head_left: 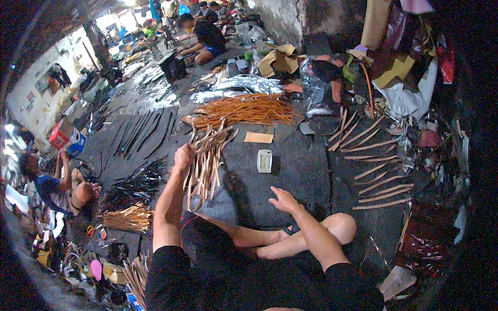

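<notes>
A loose bundle of thin tan-brown strips (210, 160) lies on the dark mat in front of me, left of the middle. My left hand (184, 157) is closed at the bundle's left edge, its fingers curled around a brown strip there; the fingertips are partly hidden. Over the middle of the mat, my right hand (284, 199) hovers with fingers apart and holds nothing. Just beyond it stands a small pale rectangular container (264, 161). A flat tan piece (258, 137) lies farther off. Separate brown strips (381, 179) are spread in a row on the right.
Orange-brown strips (244, 110) are heaped beyond the bundle, with silvery strips (238, 85) behind. Black strips (137, 181) and coppery strips (128, 217) lie left. A seated person (57, 181) there holds a red-and-blue box (67, 137). Scraps (404, 93) pile up at the right.
</notes>
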### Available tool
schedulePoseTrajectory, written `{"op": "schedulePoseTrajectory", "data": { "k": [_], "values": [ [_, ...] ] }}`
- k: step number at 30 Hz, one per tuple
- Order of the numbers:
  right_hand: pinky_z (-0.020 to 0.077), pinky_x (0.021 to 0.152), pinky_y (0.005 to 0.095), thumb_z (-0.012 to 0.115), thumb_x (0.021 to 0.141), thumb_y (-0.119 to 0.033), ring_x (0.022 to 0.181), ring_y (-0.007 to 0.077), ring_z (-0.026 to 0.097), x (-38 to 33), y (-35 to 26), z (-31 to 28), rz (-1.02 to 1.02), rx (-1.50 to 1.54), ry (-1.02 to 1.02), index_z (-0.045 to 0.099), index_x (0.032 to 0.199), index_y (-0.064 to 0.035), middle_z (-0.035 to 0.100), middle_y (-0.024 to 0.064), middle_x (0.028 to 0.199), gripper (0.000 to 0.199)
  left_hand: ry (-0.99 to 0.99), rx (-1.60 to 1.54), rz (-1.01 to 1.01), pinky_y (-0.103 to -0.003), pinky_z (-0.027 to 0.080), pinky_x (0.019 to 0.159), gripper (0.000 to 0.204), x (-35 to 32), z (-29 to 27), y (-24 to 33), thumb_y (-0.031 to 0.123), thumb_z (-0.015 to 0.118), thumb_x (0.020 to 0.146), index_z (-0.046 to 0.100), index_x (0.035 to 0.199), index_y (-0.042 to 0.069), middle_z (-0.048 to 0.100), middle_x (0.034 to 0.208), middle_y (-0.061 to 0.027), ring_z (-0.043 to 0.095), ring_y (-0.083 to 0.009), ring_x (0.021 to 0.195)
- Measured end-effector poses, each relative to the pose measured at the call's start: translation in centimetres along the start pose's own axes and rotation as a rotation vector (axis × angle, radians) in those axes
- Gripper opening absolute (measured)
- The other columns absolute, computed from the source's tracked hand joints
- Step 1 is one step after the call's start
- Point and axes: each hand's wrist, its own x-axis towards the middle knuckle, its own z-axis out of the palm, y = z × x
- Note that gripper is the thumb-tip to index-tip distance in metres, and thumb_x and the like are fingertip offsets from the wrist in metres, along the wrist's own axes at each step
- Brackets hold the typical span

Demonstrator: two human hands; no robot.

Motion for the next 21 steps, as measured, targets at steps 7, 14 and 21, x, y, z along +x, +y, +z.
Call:
{"op": "schedulePoseTrajectory", "data": {
  "k": [7, 14, 21],
  "values": [
    [0.0381, 0.099, 0.0384, 0.061, 0.084, -0.028, 0.117, 0.0345, 0.048, -0.1, -0.5, -0.1, -0.059, 0.083, 0.098, 0.041, 0.130, 0.0015, 0.049, 0.0221, 0.127, 0.059, 0.093, -0.008, 0.016, -0.050, 0.046, 0.064, 0.019, -0.5, -6.2, 2.8, 0.020, 0.051, 0.085, 0.053, 0.093, 0.003, 0.062, 0.075, -0.0202, 0.060, -0.0408, 0.075],
    [0.0418, 0.095, 0.0358, 0.057, 0.089, -0.026, 0.110, 0.0262, 0.055, 2.5, -14.3, -8.4, -0.315, 0.573, 0.303, 0.042, 0.131, -0.0015, 0.057, 0.0157, 0.119, 0.051, -0.330, -0.288, 0.427, -0.037, 0.049, 0.065, 0.024, -4.5, -17.7, 14.9, 0.025, 0.065, 0.080, 0.060, 0.088, 0.003, 0.066, 0.080, -0.0133, 0.064, -0.0255, 0.074],
    [0.0460, 0.065, 0.0273, 0.046, 0.091, -0.010, 0.071, 0.0105, 0.053, 3.5, -19.2, -10.1, -0.483, 0.826, 0.012, 0.039, 0.132, -0.0064, 0.056, 0.0024, 0.080, 0.042, -0.438, -0.647, 0.431, -0.031, 0.047, 0.064, 0.021, -7.4, -17.4, 15.5, 0.020, 0.066, 0.081, 0.061, 0.095, 0.004, 0.066, 0.077, -0.0068, 0.060, -0.0120, 0.072]
  ]
}}
